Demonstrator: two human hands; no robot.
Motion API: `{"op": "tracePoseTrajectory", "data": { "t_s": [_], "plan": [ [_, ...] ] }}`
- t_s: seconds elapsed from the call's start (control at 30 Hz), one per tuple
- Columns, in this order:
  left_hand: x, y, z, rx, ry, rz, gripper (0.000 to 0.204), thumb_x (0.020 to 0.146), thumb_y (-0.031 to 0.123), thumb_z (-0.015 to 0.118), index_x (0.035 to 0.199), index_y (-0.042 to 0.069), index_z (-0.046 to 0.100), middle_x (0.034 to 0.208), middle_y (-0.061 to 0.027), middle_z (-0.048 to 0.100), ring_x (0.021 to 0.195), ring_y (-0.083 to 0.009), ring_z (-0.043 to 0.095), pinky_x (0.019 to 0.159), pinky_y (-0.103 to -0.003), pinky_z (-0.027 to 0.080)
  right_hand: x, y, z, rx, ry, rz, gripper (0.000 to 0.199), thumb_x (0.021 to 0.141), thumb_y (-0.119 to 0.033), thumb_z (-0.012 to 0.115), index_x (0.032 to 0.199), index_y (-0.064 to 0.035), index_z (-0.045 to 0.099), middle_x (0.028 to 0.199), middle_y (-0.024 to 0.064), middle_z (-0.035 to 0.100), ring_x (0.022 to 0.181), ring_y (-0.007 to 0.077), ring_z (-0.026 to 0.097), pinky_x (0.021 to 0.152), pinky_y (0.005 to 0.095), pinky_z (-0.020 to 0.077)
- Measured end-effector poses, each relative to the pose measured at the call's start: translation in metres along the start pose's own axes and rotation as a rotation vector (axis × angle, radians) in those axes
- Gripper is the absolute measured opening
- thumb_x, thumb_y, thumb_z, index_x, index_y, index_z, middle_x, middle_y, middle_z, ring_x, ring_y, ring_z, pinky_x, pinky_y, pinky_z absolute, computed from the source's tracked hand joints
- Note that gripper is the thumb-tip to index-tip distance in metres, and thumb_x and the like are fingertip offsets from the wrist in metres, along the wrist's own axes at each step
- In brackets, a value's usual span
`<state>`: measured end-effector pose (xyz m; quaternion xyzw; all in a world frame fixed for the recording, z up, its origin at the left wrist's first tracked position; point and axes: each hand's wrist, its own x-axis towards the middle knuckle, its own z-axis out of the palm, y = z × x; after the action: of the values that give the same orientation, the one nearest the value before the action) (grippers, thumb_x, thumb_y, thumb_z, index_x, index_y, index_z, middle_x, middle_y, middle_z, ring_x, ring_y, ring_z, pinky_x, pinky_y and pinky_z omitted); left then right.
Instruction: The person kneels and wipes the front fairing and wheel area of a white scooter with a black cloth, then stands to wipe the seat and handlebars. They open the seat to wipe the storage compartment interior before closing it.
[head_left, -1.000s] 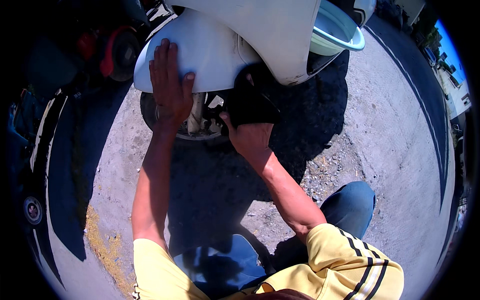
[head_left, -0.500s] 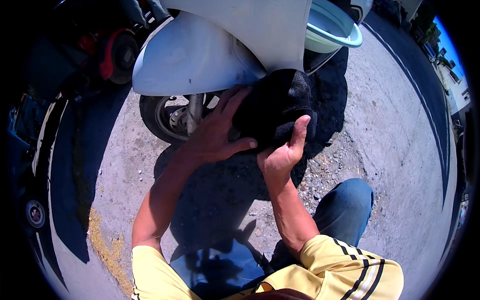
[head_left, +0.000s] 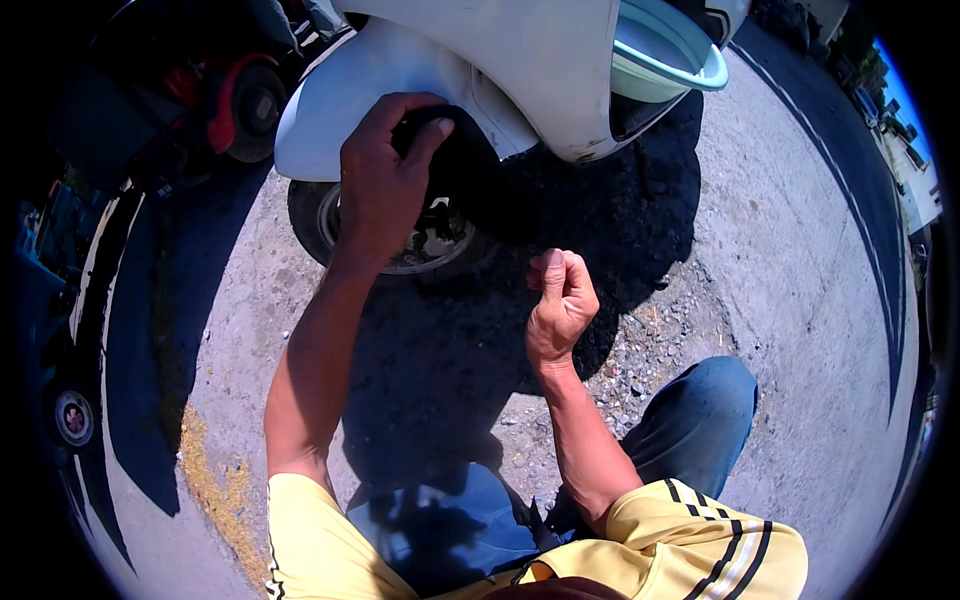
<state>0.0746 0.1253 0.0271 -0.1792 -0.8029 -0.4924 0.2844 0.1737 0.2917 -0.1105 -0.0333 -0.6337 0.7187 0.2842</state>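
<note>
The left hand grips a black cloth against the white scooter's front fender, above the wheel. The right hand hovers nearby, fingers clenched, holding nothing visible.

Left hand gripping black cloth against white scooter fender; right hand loosely curled, empty.

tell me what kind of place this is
Most likely an outdoor roadside or yard spot where scooters get cleaned or repaired. A white scooter stands on rough gravelly ground in hard sunlight; the left hand presses a black cloth at its front mudguard, above the wheel. Another red vehicle is parked nearby.
</note>
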Motion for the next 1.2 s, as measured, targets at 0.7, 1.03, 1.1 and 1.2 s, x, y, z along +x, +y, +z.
{"op": "tracePoseTrajectory", "data": {
  "t_s": [0.7,1.03,1.1,1.2],
  "plan": [
    [-0.003,-0.078,-0.012,0.257,0.115,0.374,0.052,0.107,0.027,0.05,0.152,0.001,0.05,0.164,-0.0237,0.039,0.151,-0.0441,0.037,0.124,-0.053,0.029,0.081,0.018,0.109,-0.688,-0.041,-0.775,0.078,0.098,-0.016,0.068,0.164,-0.0033,0.029,0.161,0.0424,0.024,0.145,0.0677,0.026,0.115,0.0707,0.0319],
    [-0.002,-0.082,-0.001,0.33,0.175,0.415,0.06,0.111,0.04,0.039,0.156,0.0,0.044,0.164,-0.0238,0.04,0.155,-0.045,0.032,0.126,-0.058,0.021,0.073,-0.001,0.098,-0.814,-0.112,-0.71,0.079,0.101,-0.025,0.065,0.16,0.0108,0.027,0.158,0.0471,0.023,0.144,0.0685,0.026,0.121,0.0677,0.0261],
    [-0.003,-0.085,-0.003,0.335,0.164,0.415,0.063,0.112,0.044,0.037,0.157,0.001,0.044,0.165,-0.0234,0.039,0.156,-0.0443,0.031,0.126,-0.059,0.019,0.09,-0.015,0.118,-0.762,-0.086,-0.744,0.082,0.101,-0.032,0.065,0.158,0.0129,0.028,0.157,0.0478,0.024,0.144,0.0696,0.026,0.12,0.0692,0.0263],
    [-0.008,-0.096,-0.016,0.381,0.151,0.4,0.065,0.112,0.046,0.035,0.158,0.001,0.042,0.166,-0.0231,0.038,0.156,-0.0439,0.03,0.126,-0.06,0.017,0.103,-0.031,0.131,-0.634,-0.159,-0.718,0.085,0.099,-0.035,0.067,0.159,0.0121,0.028,0.16,0.0443,0.026,0.146,0.0668,0.026,0.12,0.068,0.0273]
  ]
}}
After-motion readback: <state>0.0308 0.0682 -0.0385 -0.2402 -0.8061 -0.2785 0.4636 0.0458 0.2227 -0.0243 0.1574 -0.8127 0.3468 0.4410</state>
